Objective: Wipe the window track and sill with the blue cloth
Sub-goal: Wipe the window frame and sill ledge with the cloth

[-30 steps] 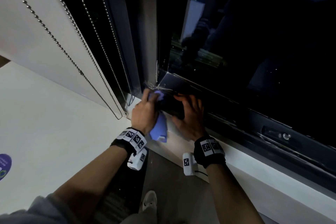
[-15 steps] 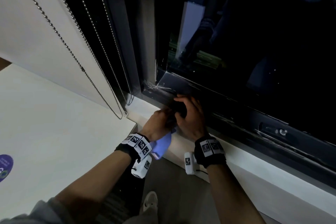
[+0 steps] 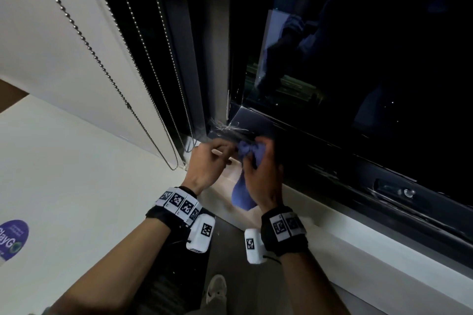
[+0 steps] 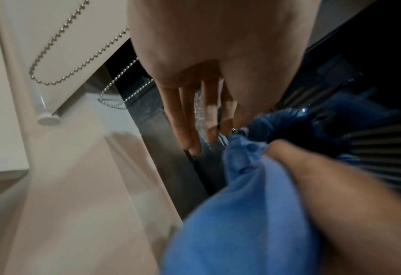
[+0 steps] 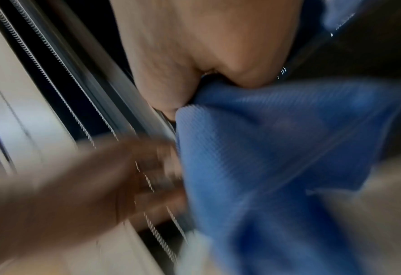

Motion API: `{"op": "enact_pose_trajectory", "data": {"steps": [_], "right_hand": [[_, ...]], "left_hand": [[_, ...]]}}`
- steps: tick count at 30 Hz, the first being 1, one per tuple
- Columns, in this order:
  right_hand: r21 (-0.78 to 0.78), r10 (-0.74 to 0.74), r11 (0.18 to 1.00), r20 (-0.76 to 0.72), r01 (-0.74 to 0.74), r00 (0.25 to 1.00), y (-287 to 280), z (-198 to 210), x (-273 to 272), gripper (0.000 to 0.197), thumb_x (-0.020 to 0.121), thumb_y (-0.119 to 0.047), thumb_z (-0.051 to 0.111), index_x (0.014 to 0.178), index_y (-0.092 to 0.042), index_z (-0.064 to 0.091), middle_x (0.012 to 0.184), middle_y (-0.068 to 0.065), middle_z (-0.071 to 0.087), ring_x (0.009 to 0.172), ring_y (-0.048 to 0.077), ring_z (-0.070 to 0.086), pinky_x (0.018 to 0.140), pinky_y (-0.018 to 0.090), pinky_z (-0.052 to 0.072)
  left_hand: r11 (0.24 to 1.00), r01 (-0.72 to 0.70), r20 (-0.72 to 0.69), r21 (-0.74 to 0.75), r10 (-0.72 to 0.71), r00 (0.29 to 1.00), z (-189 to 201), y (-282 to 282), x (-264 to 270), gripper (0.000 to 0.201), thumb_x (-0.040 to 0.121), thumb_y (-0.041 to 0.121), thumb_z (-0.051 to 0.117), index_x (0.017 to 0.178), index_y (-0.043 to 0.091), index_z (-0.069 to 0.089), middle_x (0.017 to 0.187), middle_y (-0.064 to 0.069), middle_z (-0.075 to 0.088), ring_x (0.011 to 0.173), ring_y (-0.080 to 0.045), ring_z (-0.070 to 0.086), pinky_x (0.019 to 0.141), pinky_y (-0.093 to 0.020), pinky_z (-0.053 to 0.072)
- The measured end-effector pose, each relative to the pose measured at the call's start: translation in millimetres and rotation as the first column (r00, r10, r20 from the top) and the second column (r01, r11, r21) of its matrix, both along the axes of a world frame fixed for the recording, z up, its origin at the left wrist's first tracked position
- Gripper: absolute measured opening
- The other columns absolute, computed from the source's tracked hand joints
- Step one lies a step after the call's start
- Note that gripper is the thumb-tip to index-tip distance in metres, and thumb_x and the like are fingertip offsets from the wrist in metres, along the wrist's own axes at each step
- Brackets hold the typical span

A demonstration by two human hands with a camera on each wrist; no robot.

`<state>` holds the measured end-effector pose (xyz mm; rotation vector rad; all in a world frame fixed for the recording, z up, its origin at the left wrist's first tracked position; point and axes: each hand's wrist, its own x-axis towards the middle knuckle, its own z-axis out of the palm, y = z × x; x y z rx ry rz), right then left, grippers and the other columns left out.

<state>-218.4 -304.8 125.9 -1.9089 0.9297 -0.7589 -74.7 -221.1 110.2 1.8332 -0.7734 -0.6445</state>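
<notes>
The blue cloth (image 3: 242, 193) is bunched up in my right hand (image 3: 256, 155), which grips it just above the white sill (image 3: 332, 227), in front of the dark window track (image 3: 325, 163). Its tail hangs below that hand. In the right wrist view my thumb and palm clamp the cloth (image 5: 277, 148). My left hand (image 3: 220, 153) is close beside it on the left, near the track's left corner. In the left wrist view its fingers (image 4: 187, 119) are fairly straight and reach the cloth's (image 4: 242, 214) top edge without clearly holding it.
Two bead chains (image 3: 107, 69) hang from the blind at the left, ending near my left hand. A latch (image 3: 407, 192) sits on the lower frame at the right. A white surface with a purple sticker (image 3: 12, 238) lies left. My shoe (image 3: 216, 289) is below.
The cloth has passed from my left hand, which pressed it into the track corner, to my right hand, which left the track and now holds it bunched. The left hand let go.
</notes>
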Motion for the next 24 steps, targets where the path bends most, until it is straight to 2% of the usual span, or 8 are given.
{"op": "enact_pose_trajectory", "data": {"steps": [3, 6, 10, 12, 15, 18, 21, 24], "right_hand": [[-0.196, -0.124, 0.976, -0.136, 0.096, 0.983, -24, 21, 32, 0.038, 0.101, -0.031, 0.066, 0.135, -0.016, 0.056, 0.117, 0.005, 0.068, 0.099, 0.018, 0.063, 0.083, 0.028, 0.048], [-0.277, -0.135, 0.959, -0.257, 0.061, 0.957, -54, 10, 89, 0.025, 0.098, -0.02, 0.062, 0.118, -0.005, 0.064, 0.123, 0.022, 0.062, 0.116, 0.042, 0.058, 0.095, 0.041, 0.041], [-0.21, -0.166, 0.974, -0.392, 0.088, 0.905, -66, -7, 123, 0.017, 0.099, -0.034, 0.045, 0.111, -0.026, 0.055, 0.125, -0.002, 0.049, 0.119, 0.028, 0.051, 0.095, 0.049, 0.04], [-0.241, -0.086, 0.97, -0.46, -0.031, 0.884, -73, -14, 116, 0.017, 0.096, -0.035, 0.045, 0.108, -0.028, 0.056, 0.122, -0.003, 0.046, 0.116, 0.027, 0.05, 0.093, 0.05, 0.043], [-0.294, -0.001, 0.943, -0.471, -0.155, 0.882, -75, -19, 100, 0.02, 0.097, -0.037, 0.042, 0.108, -0.03, 0.057, 0.12, -0.005, 0.046, 0.118, 0.022, 0.046, 0.089, 0.047, 0.046], [-0.401, 0.107, 0.87, -0.415, -0.287, 0.904, -64, -14, 90, 0.028, 0.098, -0.026, 0.047, 0.089, -0.012, 0.069, 0.114, 0.006, 0.057, 0.112, 0.031, 0.051, 0.09, 0.043, 0.047], [-0.437, 0.191, 0.86, -0.208, -0.265, 0.959, -74, 0, 87, 0.034, 0.087, -0.026, 0.05, 0.073, -0.009, 0.077, 0.094, 0.013, 0.07, 0.091, 0.04, 0.068, 0.082, 0.042, 0.055], [-0.307, 0.044, 0.945, -0.215, -0.111, 0.976, -90, 23, 84, 0.036, 0.086, -0.026, 0.047, 0.096, -0.013, 0.079, 0.104, 0.016, 0.073, 0.099, 0.038, 0.066, 0.09, 0.043, 0.055]], "left_hand": [[0.988, -0.118, 0.105, 0.104, 0.107, 0.989, -2, -7, 13, 0.028, 0.097, 0.048, 0.071, 0.083, 0.023, 0.073, 0.076, 0.005, 0.076, 0.066, -0.016, 0.076, 0.069, -0.048, 0.064], [0.96, -0.117, 0.165, 0.256, 0.076, 0.983, -4, -23, 29, 0.047, 0.095, 0.067, 0.059, 0.08, 0.023, 0.067, 0.073, 0.002, 0.074, 0.078, -0.027, 0.074, 0.08, -0.045, 0.061], [0.949, -0.12, 0.232, 0.291, 0.052, 0.971, -4, -40, 45, 0.044, 0.099, 0.063, 0.051, 0.086, 0.023, 0.064, 0.086, -0.006, 0.076, 0.09, -0.034, 0.072, 0.088, -0.036, 0.056], [0.937, -0.141, 0.288, 0.318, 0.046, 0.956, -4, -43, 46, 0.033, 0.107, 0.047, 0.054, 0.101, 0.019, 0.069, 0.103, -0.013, 0.075, 0.105, -0.037, 0.067, 0.085, -0.033, 0.046], [0.918, -0.165, 0.28, 0.361, 0.062, 0.958, -5, -47, 41, 0.035, 0.108, 0.047, 0.052, 0.116, 0.017, 0.068, 0.117, -0.021, 0.068, 0.115, -0.042, 0.061, 0.092, -0.041, 0.046], [0.901, -0.183, 0.265, 0.392, 0.08, 0.961, -9, -48, 40, 0.036, 0.107, 0.051, 0.052, 0.12, 0.02, 0.066, 0.121, -0.021, 0.065, 0.117, -0.043, 0.059, 0.095, -0.043, 0.046], [0.919, -0.166, 0.281, 0.357, 0.064, 0.958, -9, -45, 45, 0.031, 0.106, 0.052, 0.054, 0.106, 0.025, 0.069, 0.109, -0.011, 0.072, 0.11, -0.037, 0.064, 0.09, -0.038, 0.048], [0.927, -0.15, 0.283, 0.344, 0.05, 0.958, -10, -43, 52, 0.037, 0.103, 0.06, 0.052, 0.085, 0.03, 0.067, 0.09, 0.003, 0.076, 0.095, -0.027, 0.071, 0.088, -0.041, 0.057]]}}
